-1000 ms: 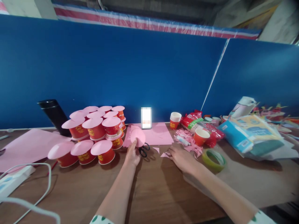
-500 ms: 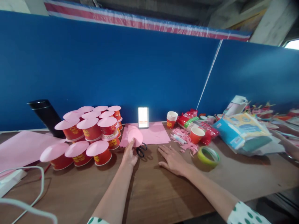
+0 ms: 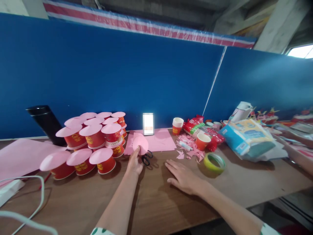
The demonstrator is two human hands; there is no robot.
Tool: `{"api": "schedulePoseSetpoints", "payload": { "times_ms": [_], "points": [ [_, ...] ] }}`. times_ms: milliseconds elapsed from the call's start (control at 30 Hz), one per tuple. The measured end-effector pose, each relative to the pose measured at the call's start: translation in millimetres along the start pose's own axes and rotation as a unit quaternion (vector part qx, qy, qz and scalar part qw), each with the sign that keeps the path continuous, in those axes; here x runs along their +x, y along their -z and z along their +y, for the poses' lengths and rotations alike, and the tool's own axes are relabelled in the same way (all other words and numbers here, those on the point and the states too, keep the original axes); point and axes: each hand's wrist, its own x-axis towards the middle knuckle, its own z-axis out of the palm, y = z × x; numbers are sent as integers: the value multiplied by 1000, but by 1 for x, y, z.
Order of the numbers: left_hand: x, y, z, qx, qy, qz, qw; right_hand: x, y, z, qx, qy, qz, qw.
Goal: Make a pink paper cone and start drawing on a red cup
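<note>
Paper disc (image 3: 141,143) is being pinched by the left hand (image 3: 135,164) before pink sheets (image 3: 162,142), black-handled scissors (image 3: 147,158) are lying just beside it, right hand (image 3: 183,178) is resting released, palm down on the table (image 3: 151,202), red cups (image 3: 107,166) topped with pink rounds (image 3: 100,156) are standing at left.

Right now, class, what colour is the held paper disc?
The disc is pink, seen in head view.

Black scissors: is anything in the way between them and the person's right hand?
Nothing visible stands between the right hand and the handles of the black scissors. Just left of them, the left hand holds a pink paper circle; the blades cannot be made out.
</note>
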Motion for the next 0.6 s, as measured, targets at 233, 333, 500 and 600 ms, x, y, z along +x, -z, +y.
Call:
{"api": "schedulePoseSetpoints", "payload": {
  "times_ms": [233,333,500,600],
  "points": [
    [4,2,-3,-20,-6,-6,1000,1,-2,47,-53,-137,57,988],
    [4,3,-3,5,9,-15,1000,6,-3,63,-62,-166,76,981],
    [3,2,-2,10,11,-12,1000,15,-6,56,-77,-165,96,979],
    [3,2,-2,11,10,-9,1000,22,-7,51,-72,-150,97,981]
  ]
}}
